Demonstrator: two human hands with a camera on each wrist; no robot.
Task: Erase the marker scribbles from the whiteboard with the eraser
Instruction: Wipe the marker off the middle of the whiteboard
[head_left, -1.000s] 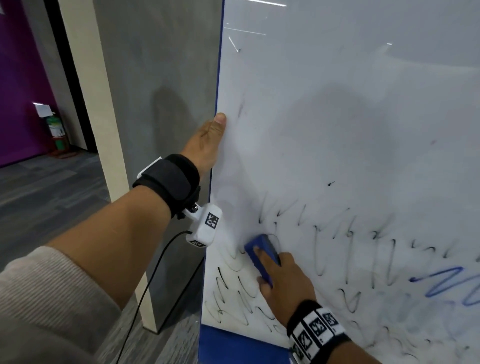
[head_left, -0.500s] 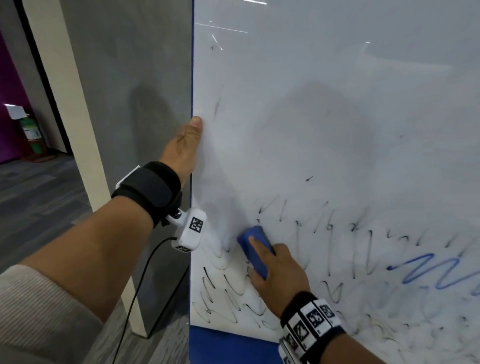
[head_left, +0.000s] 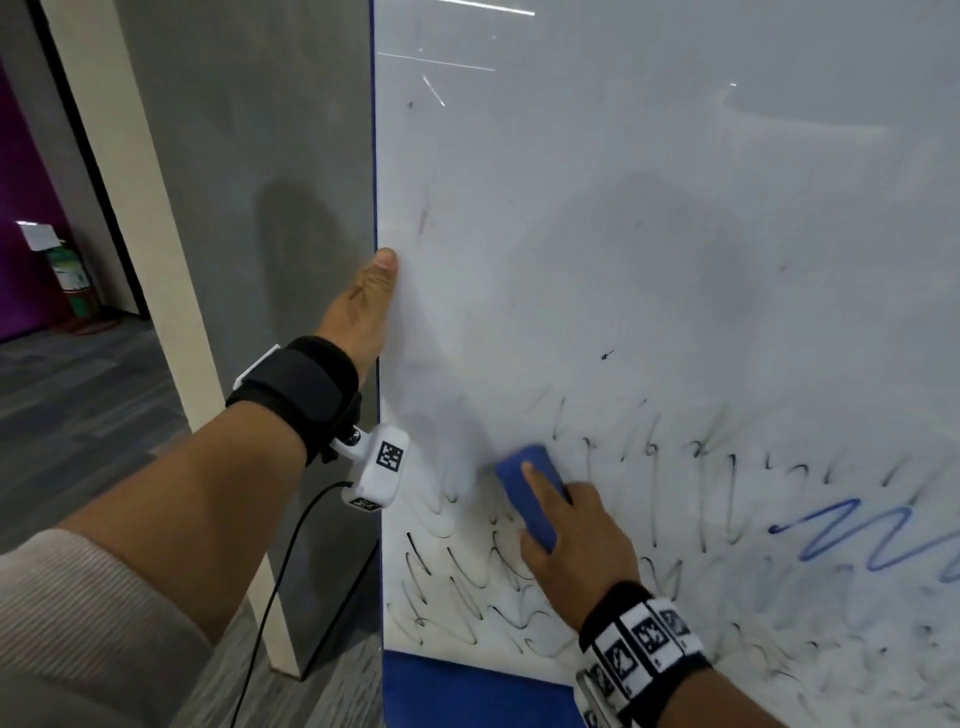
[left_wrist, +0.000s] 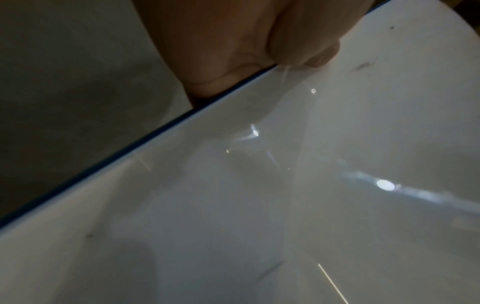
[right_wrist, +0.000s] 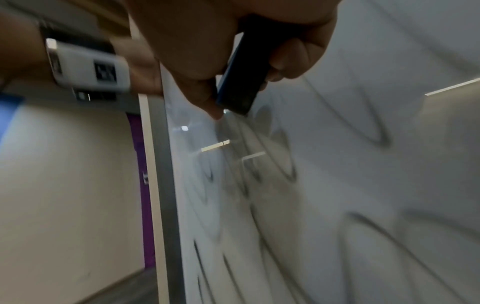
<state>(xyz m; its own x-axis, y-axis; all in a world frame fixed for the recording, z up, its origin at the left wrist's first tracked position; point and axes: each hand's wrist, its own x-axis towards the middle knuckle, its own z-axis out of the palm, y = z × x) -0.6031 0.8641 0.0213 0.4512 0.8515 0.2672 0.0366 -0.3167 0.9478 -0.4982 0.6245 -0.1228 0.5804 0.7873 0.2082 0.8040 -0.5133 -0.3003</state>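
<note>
Right grip (head_left: 571, 540) (curled) presses eraser (head_left: 530, 493)

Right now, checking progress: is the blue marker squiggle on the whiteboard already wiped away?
No, the blue squiggle is intact on the whiteboard, right of the eraser.

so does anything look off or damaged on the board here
Nothing stands out. The white whiteboard only carries smeared black marker scribbles and a blue squiggle, normal mid-wipe, with the right hand pressing the blue eraser.
</note>
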